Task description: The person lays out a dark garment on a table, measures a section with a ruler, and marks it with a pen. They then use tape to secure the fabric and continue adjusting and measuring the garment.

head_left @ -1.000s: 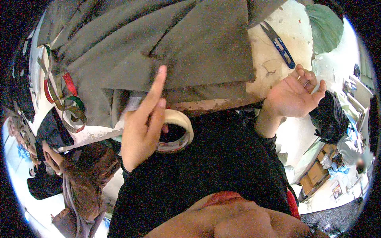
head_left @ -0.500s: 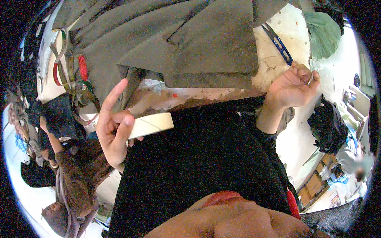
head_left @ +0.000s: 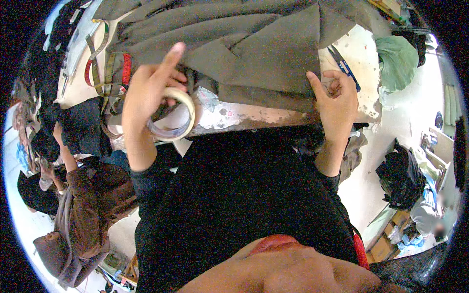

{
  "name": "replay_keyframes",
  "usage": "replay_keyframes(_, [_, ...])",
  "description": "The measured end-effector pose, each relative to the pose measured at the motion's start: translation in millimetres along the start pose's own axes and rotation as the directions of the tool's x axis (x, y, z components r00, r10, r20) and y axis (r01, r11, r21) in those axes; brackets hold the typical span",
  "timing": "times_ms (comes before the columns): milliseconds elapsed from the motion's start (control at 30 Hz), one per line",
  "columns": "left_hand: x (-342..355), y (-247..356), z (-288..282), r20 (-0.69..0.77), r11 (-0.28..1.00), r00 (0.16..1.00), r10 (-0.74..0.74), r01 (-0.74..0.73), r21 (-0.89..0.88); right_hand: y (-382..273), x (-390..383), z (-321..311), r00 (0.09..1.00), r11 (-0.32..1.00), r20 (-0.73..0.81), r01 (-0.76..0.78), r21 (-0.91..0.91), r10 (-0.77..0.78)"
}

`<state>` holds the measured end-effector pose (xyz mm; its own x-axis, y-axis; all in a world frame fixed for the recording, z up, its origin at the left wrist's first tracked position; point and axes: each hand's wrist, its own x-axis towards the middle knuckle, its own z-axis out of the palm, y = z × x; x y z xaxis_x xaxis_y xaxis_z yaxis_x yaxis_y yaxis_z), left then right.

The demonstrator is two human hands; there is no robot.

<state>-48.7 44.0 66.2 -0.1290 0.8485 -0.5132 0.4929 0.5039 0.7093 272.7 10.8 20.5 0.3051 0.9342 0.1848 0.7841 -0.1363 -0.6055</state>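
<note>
My left hand [head_left: 144,95] is closed on a roll of cream masking tape [head_left: 191,109], its index finger pointing away over the cloth. The roll is tilted, so its round hole shows, above the table's near edge. Grey-brown fabric [head_left: 264,58] lies in folds across the table [head_left: 239,114]. At the fabric's right edge is my right hand [head_left: 338,100], thumb held out and fingers loosely curled, with nothing visible in it. Just beyond that hand lie blue-handled thread snips [head_left: 346,68]. Left of the fabric, a looped tape measure [head_left: 126,68] in red and olive hangs toward the table edge.
Green cloth [head_left: 400,61] sits beyond the table's right side. A black plastic bag [head_left: 400,173] and cardboard boxes [head_left: 386,239] are lower right. At the left, another person [head_left: 90,210] in brown works with dark fabric [head_left: 85,127].
My left hand has moved forward with the tape roll, turning it from edge-on to show its hole. My right hand has turned over and shifted left to the fabric's edge.
</note>
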Motion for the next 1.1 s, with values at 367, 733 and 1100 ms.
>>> replay_keyframes(367, [28,-10,28,-0.238,0.785,0.806,0.541,-0.586,-0.199,6,32,17,0.995,0.767,-0.095,0.057,0.639,0.006])
replay_keyframes(733, [25,-20,13,-0.21,0.716,0.746,0.632,-0.666,-0.21,-7,35,10,0.99,0.729,-0.055,0.135,0.671,-0.133])
replay_keyframes(1100, [23,-24,17,-0.266,0.691,0.719,0.642,-0.693,-0.203,-1,41,12,0.955,0.693,-0.075,0.262,0.671,-0.289])
